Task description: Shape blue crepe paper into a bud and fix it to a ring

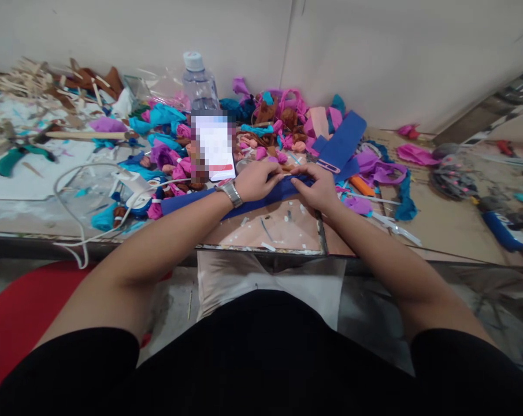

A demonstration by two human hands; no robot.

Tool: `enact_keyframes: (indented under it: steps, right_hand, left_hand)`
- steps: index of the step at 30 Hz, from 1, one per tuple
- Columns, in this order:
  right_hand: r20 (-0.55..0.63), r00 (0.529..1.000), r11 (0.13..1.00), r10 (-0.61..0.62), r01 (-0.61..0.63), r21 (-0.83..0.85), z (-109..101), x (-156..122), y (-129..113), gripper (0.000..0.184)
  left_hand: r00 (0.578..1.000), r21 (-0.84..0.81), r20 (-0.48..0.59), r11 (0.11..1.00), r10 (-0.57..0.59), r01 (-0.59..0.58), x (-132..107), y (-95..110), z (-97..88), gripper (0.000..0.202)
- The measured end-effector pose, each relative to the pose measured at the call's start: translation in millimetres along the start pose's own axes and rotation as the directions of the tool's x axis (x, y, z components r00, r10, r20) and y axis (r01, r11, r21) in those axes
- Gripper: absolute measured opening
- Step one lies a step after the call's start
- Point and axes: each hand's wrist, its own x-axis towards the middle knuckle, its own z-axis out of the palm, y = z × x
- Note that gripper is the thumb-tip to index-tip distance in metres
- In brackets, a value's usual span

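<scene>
A long strip of dark blue fabric (256, 207) lies across the front of the workbench, its left end reaching out past my watch. Both hands pinch its upper edge near the middle. My left hand (256, 180) has thumb and index finger closed on it, and my right hand (315, 188) grips it just to the right, the fingertips almost meeting. Behind my right hand lies another blue fabric piece (342, 138), with a pink-handled thread snipper (328, 167) on it. An orange-handled tool (362, 186) rests to the right of that hand.
A phone with a lit screen (215, 147) leans before a clear bottle (199, 86). Colourful fabric scraps (174, 156) are heaped along the wall. Green-handled pliers (25, 156) and a white cable (81, 231) lie left. White plastic ties (397, 228) lie right; a red stool (31, 312) stands below.
</scene>
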Motion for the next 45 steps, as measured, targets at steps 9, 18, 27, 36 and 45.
enact_keyframes:
  steps: [9,18,27,36,45]
  right_hand:
    - [0.038,0.998,0.999,0.044,-0.043,-0.034,-1,0,0,0.020]
    - [0.060,0.995,0.996,0.085,-0.084,-0.017,0,0,0,0.024]
    - [0.064,0.997,0.999,0.034,-0.034,0.001,-2,-1,-5,0.024]
    - [0.047,0.998,0.999,0.051,-0.051,0.000,1,-2,-4,0.022]
    - [0.055,0.987,0.988,0.152,-0.154,0.024,3,-3,-10,0.026]
  left_hand:
    - [1.000,-0.015,-0.007,1.000,0.014,-0.014,-1,0,0.7,0.027]
    - [1.000,-0.031,0.016,0.999,0.027,-0.026,-3,2,-0.5,0.030]
    - [0.999,-0.153,0.036,0.988,0.000,0.005,-3,8,-0.5,0.033]
    - [0.999,-0.066,-0.006,0.997,0.038,-0.039,-4,10,0.2,0.029]
    - [0.999,0.048,0.004,0.998,0.041,-0.041,-4,13,1.7,0.027]
